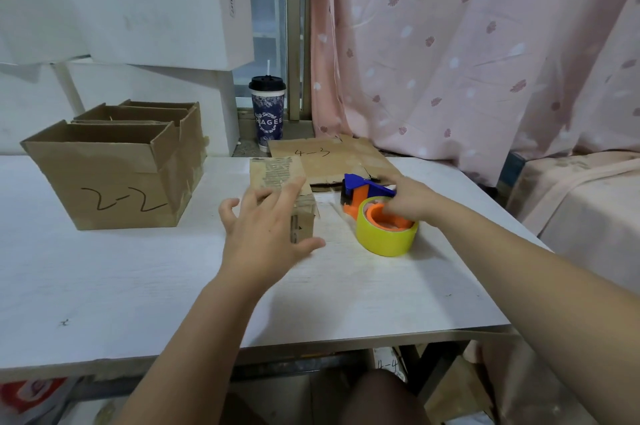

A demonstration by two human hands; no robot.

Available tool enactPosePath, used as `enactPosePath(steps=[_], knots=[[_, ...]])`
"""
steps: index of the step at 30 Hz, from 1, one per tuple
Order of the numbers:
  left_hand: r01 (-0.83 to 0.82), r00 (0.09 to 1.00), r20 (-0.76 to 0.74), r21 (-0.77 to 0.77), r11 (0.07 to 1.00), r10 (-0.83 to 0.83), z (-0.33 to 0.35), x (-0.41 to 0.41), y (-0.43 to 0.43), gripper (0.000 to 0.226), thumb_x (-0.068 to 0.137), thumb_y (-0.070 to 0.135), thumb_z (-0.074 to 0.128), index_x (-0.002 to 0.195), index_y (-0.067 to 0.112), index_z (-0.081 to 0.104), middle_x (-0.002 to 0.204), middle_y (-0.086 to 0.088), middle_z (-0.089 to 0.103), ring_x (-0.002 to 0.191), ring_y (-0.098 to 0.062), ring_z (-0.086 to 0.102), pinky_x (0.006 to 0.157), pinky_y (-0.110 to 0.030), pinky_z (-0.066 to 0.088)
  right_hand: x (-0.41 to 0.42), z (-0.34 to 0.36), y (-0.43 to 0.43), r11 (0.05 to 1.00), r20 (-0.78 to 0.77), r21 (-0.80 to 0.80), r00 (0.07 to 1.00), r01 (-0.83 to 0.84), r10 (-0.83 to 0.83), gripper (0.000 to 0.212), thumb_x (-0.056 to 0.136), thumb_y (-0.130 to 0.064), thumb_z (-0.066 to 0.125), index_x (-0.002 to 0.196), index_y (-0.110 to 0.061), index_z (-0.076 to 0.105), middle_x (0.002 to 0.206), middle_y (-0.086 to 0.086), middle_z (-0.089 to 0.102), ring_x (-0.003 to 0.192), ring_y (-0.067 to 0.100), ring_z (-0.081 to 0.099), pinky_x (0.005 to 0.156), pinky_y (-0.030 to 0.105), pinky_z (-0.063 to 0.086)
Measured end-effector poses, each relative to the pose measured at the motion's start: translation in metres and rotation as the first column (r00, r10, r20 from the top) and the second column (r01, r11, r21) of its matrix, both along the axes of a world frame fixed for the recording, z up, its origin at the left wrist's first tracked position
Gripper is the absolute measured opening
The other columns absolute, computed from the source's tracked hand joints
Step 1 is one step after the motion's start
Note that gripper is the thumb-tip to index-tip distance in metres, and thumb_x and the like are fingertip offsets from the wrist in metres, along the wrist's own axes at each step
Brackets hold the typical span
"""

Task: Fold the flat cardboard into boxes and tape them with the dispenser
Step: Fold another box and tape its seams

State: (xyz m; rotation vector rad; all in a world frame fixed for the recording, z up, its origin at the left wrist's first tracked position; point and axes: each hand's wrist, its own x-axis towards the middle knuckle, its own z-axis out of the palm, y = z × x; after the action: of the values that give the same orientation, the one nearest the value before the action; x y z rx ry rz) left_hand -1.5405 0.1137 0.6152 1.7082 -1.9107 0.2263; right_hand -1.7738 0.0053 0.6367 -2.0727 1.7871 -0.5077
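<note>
A small closed cardboard box stands on the white table at the middle. My left hand hovers over its near side with fingers spread, holding nothing. To the right lies the tape dispenser, blue and orange, with a yellow tape roll. My right hand rests on top of the dispenser, fingers curled over it. A flat cardboard sheet marked "4-3" lies behind them.
An open cardboard box marked "2-2" with smaller boxes inside stands at the left. A lidded paper cup sits on the window sill behind. White foam blocks are stacked at the back left. Pink curtain hangs at the right.
</note>
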Motion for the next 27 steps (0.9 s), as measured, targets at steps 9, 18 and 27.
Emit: enactPosePath(steps=[9, 18, 27], knots=[[0.009, 0.917, -0.389, -0.193, 0.981, -0.085, -0.025, 0.022, 0.009, 0.068, 0.078, 0.009, 0.073, 0.139, 0.017, 0.042, 0.141, -0.004, 0.043, 0.127, -0.021, 0.035, 0.105, -0.026, 0.021, 0.073, -0.005, 0.061, 0.873, 0.259, -0.393, 0.876, -0.289, 0.406, 0.047, 0.092, 0.004, 0.041, 0.124, -0.021, 0.064, 0.098, -0.031, 0.063, 0.087, -0.021, 0.050, 0.078, 0.001, 0.035], [0.105, 0.711, -0.682, -0.141, 0.984, -0.174, -0.024, 0.038, 0.014, 0.054, 0.085, -0.003, 0.044, 0.118, 0.038, 0.058, 0.112, 0.031, 0.056, 0.106, 0.011, 0.052, 0.079, -0.003, 0.041, 0.085, -0.029, 0.056, 0.851, 0.387, -0.489, 0.827, -0.190, 0.407, 0.029, 0.092, 0.002, 0.053, 0.111, -0.011, 0.071, 0.120, -0.002, 0.065, 0.112, -0.005, 0.051, 0.099, 0.012, 0.040], [0.155, 0.734, -0.634, -0.191, 0.969, -0.243, -0.015, 0.051, 0.002, 0.036, 0.088, 0.000, 0.061, 0.103, 0.033, 0.066, 0.105, 0.027, 0.061, 0.103, 0.017, 0.054, 0.087, -0.001, 0.038, 0.080, -0.040, 0.050, 0.854, 0.442, -0.489, 0.793, -0.179, 0.419, 0.028, 0.087, -0.003, 0.064, 0.113, -0.013, 0.071, 0.114, -0.015, 0.061, 0.109, -0.012, 0.053, 0.093, 0.009, 0.044]])
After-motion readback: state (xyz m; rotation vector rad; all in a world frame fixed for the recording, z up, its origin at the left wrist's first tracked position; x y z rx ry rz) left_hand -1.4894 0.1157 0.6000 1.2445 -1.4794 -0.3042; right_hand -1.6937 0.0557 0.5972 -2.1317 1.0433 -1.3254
